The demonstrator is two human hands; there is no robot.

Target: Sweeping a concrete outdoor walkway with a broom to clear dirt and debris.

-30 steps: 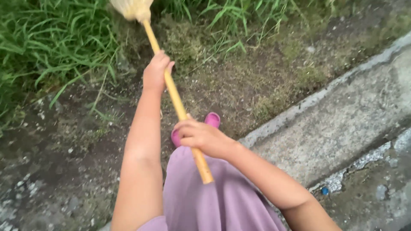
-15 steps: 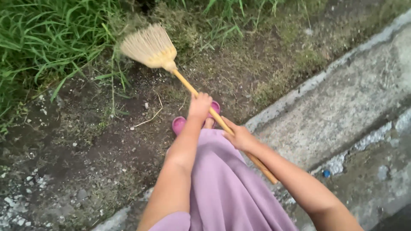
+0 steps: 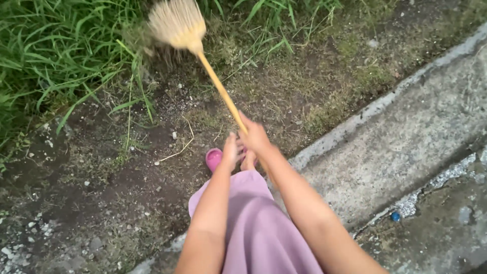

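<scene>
A long yellow wooden-handled broom with a pale straw head (image 3: pixel 218 86) reaches from the centre of the frame up to the upper left, its blurred bristles at the edge of the green grass (image 3: pixel 56 56). The right hand (image 3: pixel 255 136) is curled around the handle near its lower end. The left hand (image 3: pixel 230 151) sits just below and beside it, fingers drawn together; whether it grips the handle I cannot tell, as blur and the other hand hide it. The bare dirt ground (image 3: pixel 101 187) in the left and centre still carries scattered pebbles, dry stems and crumbs, so the sweeping looks far from finished. The grey concrete kerb (image 3: pixel 406 137) at right looks fairly clean. A pink sandal (image 3: pixel 213 158) peeks above a lilac skirt (image 3: pixel 258 233) at bottom centre.
</scene>
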